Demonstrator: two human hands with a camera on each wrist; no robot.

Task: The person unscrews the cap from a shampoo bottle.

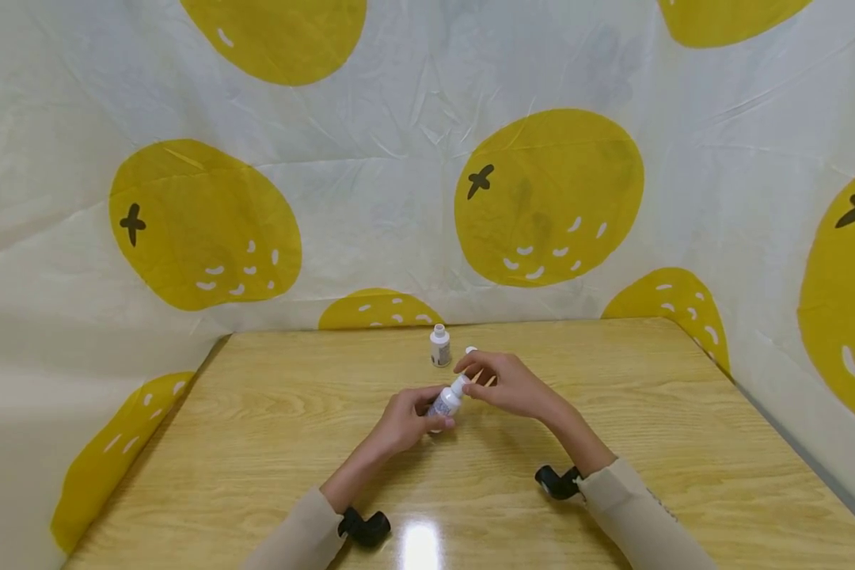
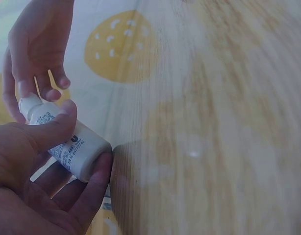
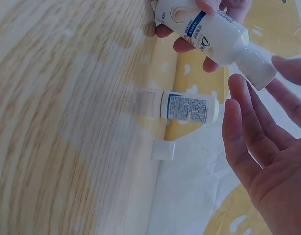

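Observation:
My left hand (image 1: 402, 421) grips a small white lotion-type bottle (image 2: 84, 147) by its body, thumb on one side and fingers curled round the other. The bottle is tilted, its capped end up toward my right hand (image 1: 509, 384). At the white cap (image 3: 257, 68), the right thumb and index finger pinch from either side, while the other fingers stand apart from it. Printed text and a blue band show on the label in the right wrist view. Behind the hands, a second white bottle (image 1: 439, 348) stands upright with its neck uncovered.
A loose white cap (image 3: 163, 150) lies on the wooden table (image 1: 292, 396) near the standing bottle, partly hidden by my right hand in the head view. A white cloth (image 1: 370, 214) with yellow fruit shapes hangs along the table's back and sides.

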